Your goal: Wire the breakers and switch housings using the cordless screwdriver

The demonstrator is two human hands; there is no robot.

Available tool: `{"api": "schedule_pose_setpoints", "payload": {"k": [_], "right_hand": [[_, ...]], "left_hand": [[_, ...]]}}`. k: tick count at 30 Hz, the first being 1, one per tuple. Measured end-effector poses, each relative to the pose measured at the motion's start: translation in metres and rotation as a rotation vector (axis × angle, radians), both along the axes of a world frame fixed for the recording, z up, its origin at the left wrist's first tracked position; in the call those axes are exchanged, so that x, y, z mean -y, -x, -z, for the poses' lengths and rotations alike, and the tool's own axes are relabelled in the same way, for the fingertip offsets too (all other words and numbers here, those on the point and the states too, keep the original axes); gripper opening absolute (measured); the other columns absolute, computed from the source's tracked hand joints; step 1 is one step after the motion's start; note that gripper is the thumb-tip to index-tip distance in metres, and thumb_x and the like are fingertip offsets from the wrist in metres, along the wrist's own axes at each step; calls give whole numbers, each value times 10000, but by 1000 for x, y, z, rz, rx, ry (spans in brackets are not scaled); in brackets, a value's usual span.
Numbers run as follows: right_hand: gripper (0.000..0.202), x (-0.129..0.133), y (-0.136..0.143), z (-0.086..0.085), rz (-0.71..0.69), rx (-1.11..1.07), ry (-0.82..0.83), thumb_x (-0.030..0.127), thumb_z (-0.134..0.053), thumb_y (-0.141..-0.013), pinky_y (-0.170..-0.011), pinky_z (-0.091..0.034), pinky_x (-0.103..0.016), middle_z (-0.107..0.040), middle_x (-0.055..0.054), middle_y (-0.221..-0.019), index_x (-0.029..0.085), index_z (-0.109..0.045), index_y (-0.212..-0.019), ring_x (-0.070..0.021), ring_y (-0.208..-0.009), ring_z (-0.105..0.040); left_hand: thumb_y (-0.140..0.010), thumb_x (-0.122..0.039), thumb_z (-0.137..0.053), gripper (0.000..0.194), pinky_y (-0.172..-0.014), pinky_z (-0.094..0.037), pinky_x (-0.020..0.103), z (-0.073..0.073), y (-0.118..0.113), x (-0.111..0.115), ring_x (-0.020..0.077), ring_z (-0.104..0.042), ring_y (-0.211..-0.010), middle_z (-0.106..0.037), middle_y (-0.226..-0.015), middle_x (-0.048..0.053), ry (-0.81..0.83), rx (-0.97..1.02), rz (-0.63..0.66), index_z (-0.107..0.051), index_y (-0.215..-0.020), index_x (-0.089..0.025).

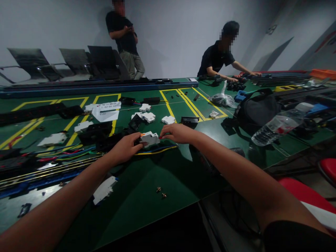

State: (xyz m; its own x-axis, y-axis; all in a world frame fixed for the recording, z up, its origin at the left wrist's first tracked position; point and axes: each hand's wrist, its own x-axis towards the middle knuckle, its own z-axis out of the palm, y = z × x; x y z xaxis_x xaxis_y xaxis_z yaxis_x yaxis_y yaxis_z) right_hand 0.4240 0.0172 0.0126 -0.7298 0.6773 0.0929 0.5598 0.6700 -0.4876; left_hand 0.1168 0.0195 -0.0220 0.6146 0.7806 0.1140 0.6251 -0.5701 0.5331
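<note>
Head view: green bench [136,213] marked with yellow tape outlines; places are given from the white plastic module with an orange tab, here the landmark.

Item, white plastic module with an orange tab [150,139]: raised over the near part of the bench, between the two hands.

Item, left hand [125,148]: fingers closed on the left end of the module, at the orange tab.

Item, right hand [178,133]: fingers bent together at the module's right end, a small red piece showing at the tips; cannot tell whether they grip it.

Item, yellow and blue wires [157,151]: just below the module, their ends pointing right.

Item, two small brass-coloured screws [164,195]: nearer the wearer than the module, side by side.

Item, white module with blue edge [105,190]: nearer and to the left of the landmark, partly behind the left forearm.

Item, small white block [168,120]: beyond the module, slightly right.

Item, black rectangular housing [190,120]: beyond and right.

Item, white printed paper sheets [105,114]: beyond and left.

Item, clear plastic bottle with red label [278,126]: well to the right, lying tilted against a black fabric bag [258,106].
</note>
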Motion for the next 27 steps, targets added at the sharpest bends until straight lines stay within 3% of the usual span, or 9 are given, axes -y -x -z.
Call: {"api": "schedule_pose_setpoints", "payload": {"k": [4, 8, 14, 21, 27], "right_hand": [[177, -5, -1, 11, 21, 14, 81, 238, -649, -968, -920, -481, -294, -761, -38, -1114, 220, -766, -1101, -174, -1006, -677], [252, -6, 0, 19, 104, 26, 124, 208, -687, -909, -806, -474, -274, -763, -44, -1067, 192, -720, -1159, -163, -909, -669], [156, -7, 2, 20, 141, 14, 113, 185, -730, -837, -888, -467, -271, -738, -55, -1065, 186, -769, -988, -174, -993, -651], [198, -8, 5, 24, 204, -15, 112, 227, -745, -837, -812, -465, -263, -756, -36, -1014, 191, -778, -1029, -164, -908, -660], [195, -3, 7, 23, 267, 0, 82, 186, -743, -822, -764, -460, -260, -771, -29, -947, 172, -775, -1014, -149, -836, -667]], "left_hand": [[-916, -464, -662, 260, -697, -406, 338, -3, -12, -1, 221, -603, -798, -669, -905, 44, -46, -49, 15, -610, -944, -211], [-852, -451, -744, 315, -701, -418, 324, -8, -35, -8, 202, -615, -799, -691, -923, 30, -40, 45, 88, -623, -1016, -211], [-819, -430, -768, 257, -749, -435, 337, -9, -65, -23, 234, -633, -882, -679, -939, 62, -109, -20, 180, -718, -945, -211], [-862, -405, -710, 202, -760, -449, 335, -6, -70, -13, 235, -655, -878, -699, -960, 70, -114, -47, 124, -792, -930, -234], [-800, -291, -693, 125, -703, -426, 322, -7, -73, -6, 223, -670, -820, -752, -889, 49, -116, -52, 84, -780, -859, -224]]}}
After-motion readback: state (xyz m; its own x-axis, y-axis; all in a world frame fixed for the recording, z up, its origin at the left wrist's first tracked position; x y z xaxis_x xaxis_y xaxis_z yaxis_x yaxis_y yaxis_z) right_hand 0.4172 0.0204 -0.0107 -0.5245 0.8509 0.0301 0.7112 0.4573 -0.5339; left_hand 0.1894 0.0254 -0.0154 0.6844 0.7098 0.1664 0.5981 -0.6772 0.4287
